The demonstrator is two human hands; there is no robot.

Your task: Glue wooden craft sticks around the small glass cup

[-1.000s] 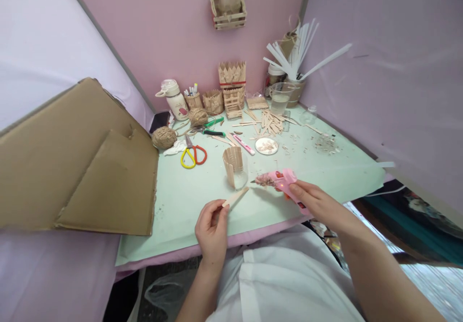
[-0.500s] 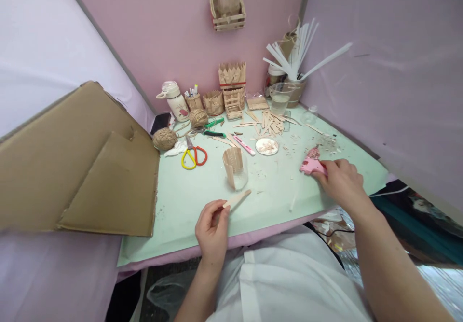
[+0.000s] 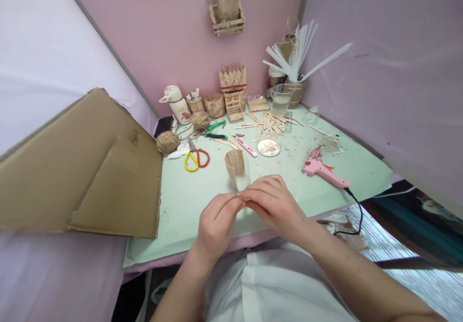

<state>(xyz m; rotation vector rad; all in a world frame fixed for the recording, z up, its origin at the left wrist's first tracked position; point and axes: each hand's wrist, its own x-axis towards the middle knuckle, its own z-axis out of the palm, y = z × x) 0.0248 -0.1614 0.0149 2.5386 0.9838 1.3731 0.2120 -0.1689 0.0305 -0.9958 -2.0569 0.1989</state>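
Note:
My left hand [image 3: 219, 220] and my right hand [image 3: 273, 201] meet near the table's front edge, both closed on a small wooden stick [image 3: 243, 197]. Fingers hide most of the stick. Just behind them stands a clear plastic cup [image 3: 246, 172], its left and back sides lined with wooden sticks [image 3: 235, 161]. Off to the right, the pink glue gun [image 3: 325, 172] lies on the table with no hand on it.
Red-and-yellow-handled scissors [image 3: 197, 159], twine balls [image 3: 168, 141] and pliers [image 3: 216, 136] lie left. Behind the cup are a pink cutter [image 3: 246, 147], a white dish [image 3: 268, 147] and loose sticks [image 3: 274, 124]. Cardboard [image 3: 119, 187] stands at the left; a water jug [image 3: 281, 101] stands at the back.
My right hand has let go of the glue gun and moved left to join my left hand on the stick. The glue gun now rests on the table.

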